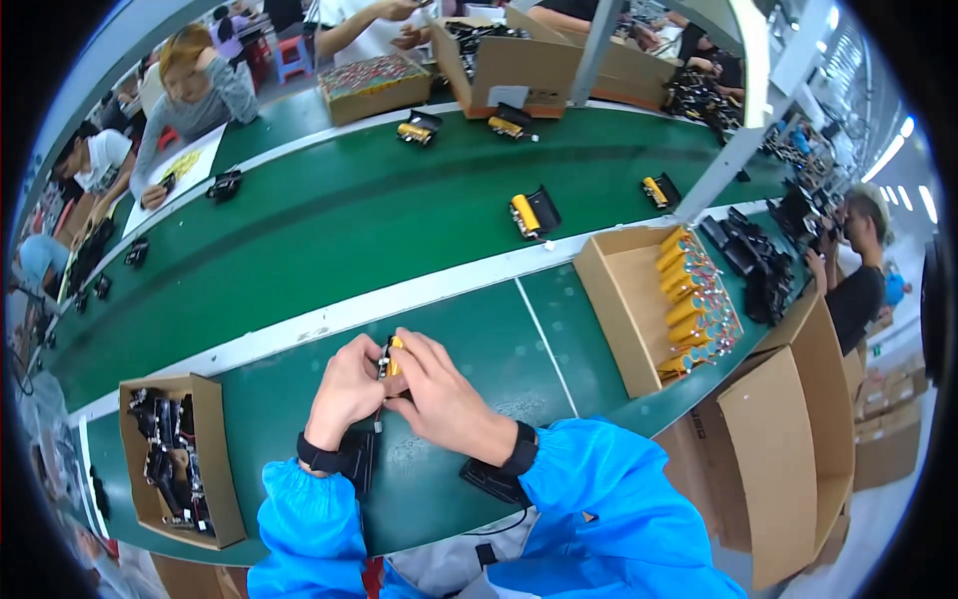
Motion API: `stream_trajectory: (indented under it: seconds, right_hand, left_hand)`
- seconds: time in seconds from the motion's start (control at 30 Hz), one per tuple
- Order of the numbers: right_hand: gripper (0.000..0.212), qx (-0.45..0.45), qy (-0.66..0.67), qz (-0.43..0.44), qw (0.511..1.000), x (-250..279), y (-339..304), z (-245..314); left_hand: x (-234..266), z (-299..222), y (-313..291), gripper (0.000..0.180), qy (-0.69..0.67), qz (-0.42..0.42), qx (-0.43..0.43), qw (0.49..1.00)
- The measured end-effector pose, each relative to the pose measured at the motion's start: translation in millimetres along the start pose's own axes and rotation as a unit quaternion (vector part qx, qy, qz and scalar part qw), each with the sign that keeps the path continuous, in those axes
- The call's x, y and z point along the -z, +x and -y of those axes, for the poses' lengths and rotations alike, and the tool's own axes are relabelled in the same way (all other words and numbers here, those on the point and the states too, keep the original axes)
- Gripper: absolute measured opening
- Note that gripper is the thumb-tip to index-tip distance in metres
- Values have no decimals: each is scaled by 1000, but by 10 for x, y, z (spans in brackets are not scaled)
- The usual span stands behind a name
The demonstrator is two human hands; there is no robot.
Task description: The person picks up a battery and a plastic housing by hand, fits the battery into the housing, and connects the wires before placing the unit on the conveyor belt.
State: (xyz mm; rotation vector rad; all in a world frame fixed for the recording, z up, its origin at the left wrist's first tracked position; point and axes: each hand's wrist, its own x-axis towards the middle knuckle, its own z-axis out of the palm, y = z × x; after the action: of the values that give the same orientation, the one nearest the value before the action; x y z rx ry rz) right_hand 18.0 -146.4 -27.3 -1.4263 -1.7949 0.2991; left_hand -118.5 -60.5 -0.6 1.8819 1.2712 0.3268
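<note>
Both of my hands meet over the green bench around a small black housing [383, 361] with a yellow cylindrical battery [396, 345] in it. My left hand [342, 387] grips it from the left, fingers curled. My right hand [439, 391] closes over the battery from the right, covering much of it. A thin lead with a small white connector [377, 425] hangs below my fingers. One flat black part [361, 461] lies by my left wrist, and another black part [491, 481] lies under my right wrist.
At left stands a carton [232, 479] of black parts. To the right, an open box [617, 299] holds several yellow batteries, beside a heap of black housings [753, 265]. Beyond a white rail [309, 327], a green conveyor [329, 220] carries battery assemblies [534, 213]. People work around it.
</note>
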Motion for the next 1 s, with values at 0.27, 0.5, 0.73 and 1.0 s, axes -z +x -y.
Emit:
stream_trajectory:
  seconds: [0.27, 0.5, 0.73, 1.0]
  right_hand:
    - [53, 18, -4, -5, 1000, 654, -163, 22]
    - [29, -143, -271, -126, 943, 2230, -708, -564]
    - [34, -280, -345, -143, 884, 3038, -1072, -1250]
    - [18, -363, -277, -168, 874, 3200, -1016, -1635]
  left_hand:
    - [-38, -60, 42, 33, 23, 34, -4, 999]
    - [254, -122, 279, 33, -20, 41, 14, 999]
    - [566, 343, 1202, 35, 87, -136, 49, 986]
    - [574, 22, 249, 58, 240, -215, -41, 946]
